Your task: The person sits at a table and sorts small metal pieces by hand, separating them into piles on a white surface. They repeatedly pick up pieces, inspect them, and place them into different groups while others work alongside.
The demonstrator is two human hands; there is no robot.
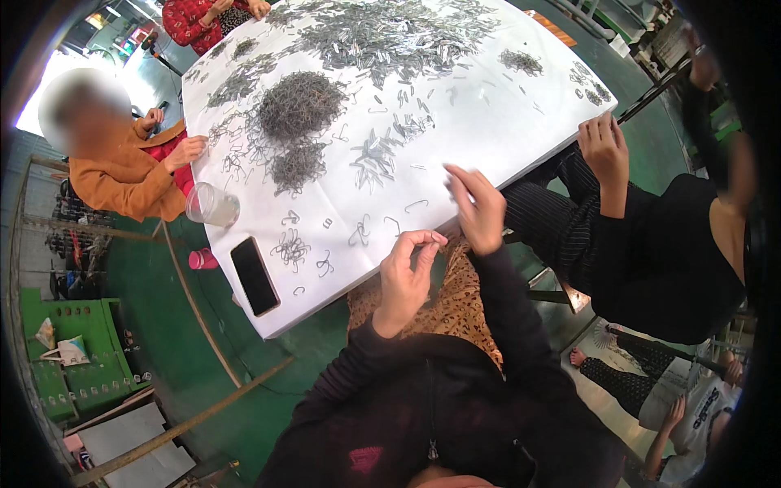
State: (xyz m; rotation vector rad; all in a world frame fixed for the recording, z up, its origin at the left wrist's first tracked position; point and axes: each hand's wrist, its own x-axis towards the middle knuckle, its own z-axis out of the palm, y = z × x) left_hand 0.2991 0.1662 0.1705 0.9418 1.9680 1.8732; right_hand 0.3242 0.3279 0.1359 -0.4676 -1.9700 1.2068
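In front of my body, near the front edge of the white table (333, 286), my left hand (407, 281) is closed with thumb and forefinger pinched together. Whatever sits in that pinch is too small to make out. My right hand (478, 210) reaches over the table edge, fingers stretched apart and slightly blurred, with nothing visible in them. Bent wire hooks (359, 232) lie loose just beyond my left hand. A small cluster of wire hooks (290, 248) rests farther left. Thin straight metal pieces (374, 159) are scattered beyond my right hand.
Large heaps of wire hooks (301, 106) and metal pieces (390, 41) cover the far table. A phone (255, 276) and a clear plastic cup (213, 206) stand along the left edge. Co-workers sit left (126, 179), right (651, 244) and at the far side.
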